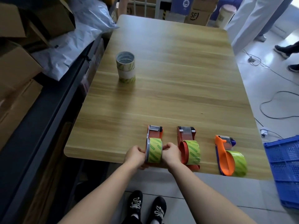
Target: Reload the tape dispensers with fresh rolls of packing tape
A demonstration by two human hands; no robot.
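Observation:
Three tape dispensers stand in a row near the front edge of the wooden table (169, 78). The left one, a red dispenser (154, 135), carries a green-printed tape roll (155, 152). My left hand (136, 156) grips the left side of that roll and dispenser, and my right hand (171, 153) pinches the roll's right side. The middle red dispenser (186, 135) holds a roll (193, 154). On the right, an orange dispenser (224, 152) lies with a roll (238, 164). A stack of spare tape rolls (125, 67) stands at the table's far left.
Cardboard boxes (19, 67) and plastic bags (72, 46) are piled along the left. A blue crate (284, 172) sits on the floor at the right, with cables (275, 101) trailing nearby. People's legs (252, 20) stand beyond the far right corner.

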